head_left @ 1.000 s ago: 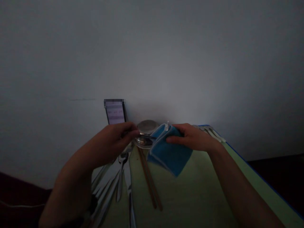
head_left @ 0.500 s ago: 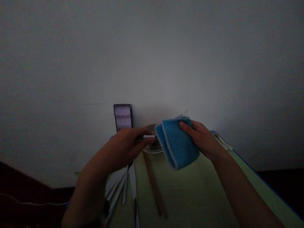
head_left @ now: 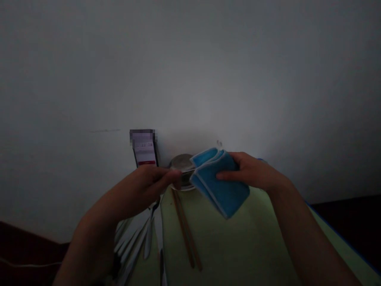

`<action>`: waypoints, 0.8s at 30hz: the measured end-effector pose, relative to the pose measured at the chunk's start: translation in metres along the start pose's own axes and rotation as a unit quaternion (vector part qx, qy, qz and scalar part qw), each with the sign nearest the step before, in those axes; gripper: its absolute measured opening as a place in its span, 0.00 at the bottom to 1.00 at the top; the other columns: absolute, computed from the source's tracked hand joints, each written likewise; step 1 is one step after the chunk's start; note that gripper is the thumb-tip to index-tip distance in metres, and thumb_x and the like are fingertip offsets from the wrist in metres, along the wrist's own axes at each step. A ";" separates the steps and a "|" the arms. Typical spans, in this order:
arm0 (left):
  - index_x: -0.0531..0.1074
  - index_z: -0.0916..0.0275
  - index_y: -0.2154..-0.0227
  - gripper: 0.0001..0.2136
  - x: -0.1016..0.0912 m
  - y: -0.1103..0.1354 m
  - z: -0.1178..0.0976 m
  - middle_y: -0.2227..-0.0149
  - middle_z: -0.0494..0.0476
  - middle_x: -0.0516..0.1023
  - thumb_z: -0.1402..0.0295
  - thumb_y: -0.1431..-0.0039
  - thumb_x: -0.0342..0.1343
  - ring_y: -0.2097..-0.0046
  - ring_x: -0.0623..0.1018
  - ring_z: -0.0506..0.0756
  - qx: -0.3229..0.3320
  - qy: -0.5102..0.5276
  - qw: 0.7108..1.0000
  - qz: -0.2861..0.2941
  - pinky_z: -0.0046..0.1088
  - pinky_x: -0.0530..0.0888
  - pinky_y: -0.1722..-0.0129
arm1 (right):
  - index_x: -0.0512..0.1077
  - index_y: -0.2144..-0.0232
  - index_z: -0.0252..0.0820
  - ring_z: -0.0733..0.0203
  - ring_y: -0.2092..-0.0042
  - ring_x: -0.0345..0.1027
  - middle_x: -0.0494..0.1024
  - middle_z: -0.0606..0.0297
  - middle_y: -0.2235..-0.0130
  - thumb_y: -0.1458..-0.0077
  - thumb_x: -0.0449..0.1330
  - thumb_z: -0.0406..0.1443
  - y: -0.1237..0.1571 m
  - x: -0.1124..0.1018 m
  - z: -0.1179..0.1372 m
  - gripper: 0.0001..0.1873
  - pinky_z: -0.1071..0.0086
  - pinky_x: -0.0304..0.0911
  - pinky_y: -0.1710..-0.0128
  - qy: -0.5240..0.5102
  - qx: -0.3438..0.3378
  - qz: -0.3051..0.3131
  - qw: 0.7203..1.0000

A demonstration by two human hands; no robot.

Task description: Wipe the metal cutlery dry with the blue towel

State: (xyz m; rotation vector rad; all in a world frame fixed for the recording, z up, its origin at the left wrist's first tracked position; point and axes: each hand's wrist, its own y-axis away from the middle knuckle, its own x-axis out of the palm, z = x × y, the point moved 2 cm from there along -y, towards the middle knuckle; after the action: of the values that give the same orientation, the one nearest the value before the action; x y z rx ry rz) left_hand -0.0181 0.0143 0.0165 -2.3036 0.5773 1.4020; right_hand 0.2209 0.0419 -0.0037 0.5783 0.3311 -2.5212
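My right hand [head_left: 245,171] grips a folded blue cloth [head_left: 222,186] with pale edging, thumb on its near face. Opposite it, my left hand [head_left: 153,180] pinches a thin, light-coloured utensil [head_left: 187,171] whose far end runs toward the cloth. What kind of utensil it is, I cannot make out. Behind and below both hands stands a round metal container [head_left: 182,161], partly covered by the fingers and the cloth.
A pair of brown chopsticks [head_left: 187,234] lies on the light green tabletop [head_left: 238,246]. Several metal knives and other cutlery [head_left: 149,234] are spread left of them, partly under my left forearm. A phone [head_left: 145,153] leans against the grey wall [head_left: 208,79].
The cloth has turned and its folds have opened a little at the top. My left hand has drawn slightly away from it, still pinching the utensil. The whole view has shifted somewhat.
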 end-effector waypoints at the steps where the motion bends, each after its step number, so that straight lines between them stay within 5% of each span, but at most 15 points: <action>1: 0.74 0.63 0.72 0.22 0.001 0.001 0.001 0.81 0.48 0.68 0.58 0.38 0.38 0.78 0.68 0.48 -0.006 0.003 1.000 0.005 0.21 0.63 0.77 | 0.71 0.57 0.42 0.59 0.62 0.71 0.77 0.63 0.61 0.52 0.61 0.43 0.000 -0.001 -0.001 0.20 0.66 0.66 0.63 0.006 -0.002 -0.006 1.000; 5: 0.73 0.64 0.75 0.23 0.003 0.003 0.004 0.83 0.46 0.61 0.55 0.38 0.38 0.80 0.63 0.47 -0.027 0.003 0.999 0.035 0.20 0.61 0.80 | 0.72 0.59 0.41 0.60 0.66 0.70 0.77 0.63 0.64 0.49 0.58 0.44 0.003 -0.002 -0.002 0.17 0.67 0.64 0.66 0.022 -0.007 -0.001 1.000; 9: 0.74 0.62 0.76 0.23 0.003 0.002 0.000 0.82 0.48 0.65 0.55 0.38 0.39 0.78 0.67 0.48 -0.025 0.018 0.998 0.056 0.21 0.64 0.77 | 0.73 0.60 0.40 0.60 0.65 0.70 0.77 0.64 0.64 0.50 0.59 0.42 0.001 -0.001 0.000 0.16 0.68 0.64 0.66 0.059 -0.024 0.010 0.998; 16: 0.67 0.63 0.82 0.23 0.005 -0.003 -0.016 0.84 0.47 0.60 0.55 0.39 0.39 0.81 0.63 0.47 -0.027 -0.047 0.998 0.019 0.23 0.58 0.81 | 0.74 0.65 0.38 0.60 0.66 0.69 0.77 0.65 0.67 0.50 0.58 0.40 -0.004 0.009 0.004 0.13 0.69 0.62 0.67 0.138 -0.016 0.046 0.989; 24: 0.71 0.62 0.74 0.19 0.007 -0.003 -0.017 0.79 0.49 0.69 0.57 0.38 0.41 0.76 0.68 0.49 0.007 0.006 0.999 0.045 0.23 0.62 0.77 | 0.72 0.69 0.40 0.65 0.71 0.65 0.73 0.67 0.72 0.51 0.57 0.48 -0.001 0.007 0.002 0.17 0.74 0.60 0.74 0.044 0.003 0.032 0.999</action>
State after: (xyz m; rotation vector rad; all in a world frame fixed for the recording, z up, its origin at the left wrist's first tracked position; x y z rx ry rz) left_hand -0.0012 0.0069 0.0180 -2.3036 0.6992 1.4206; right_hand 0.2141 0.0387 -0.0055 0.6934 0.3313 -2.4419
